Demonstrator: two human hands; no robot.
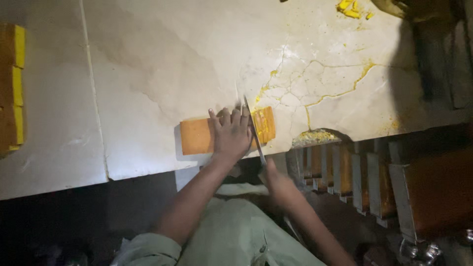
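A: What's the block like?

B: An orange-brown slab [197,137], rectangular, lying flat near the front edge of the pale marble counter [148,74]. Its end towards three o'clock is already cut into thin slices [265,125] with yellow faces, standing close together.

A: And where does it sit against the fingers?

B: The left hand [230,134] lies flat on top of it, palm down, fingers [224,117] side by side and pointing to twelve o'clock, pressing the slab rather than closing round it. The uncut part runs out from under the hand towards nine o'clock; the slices lie just beside the fingers at three o'clock.

A: The other hand?

B: The right hand [277,181] is below the counter edge at five o'clock from the slab, wrapped around the handle of a long knife [253,132]. The blade runs up between the left hand and the slices. That hand is blurred.

A: Arms?

B: Both forearms rise from six o'clock, the left sleeve pale green.
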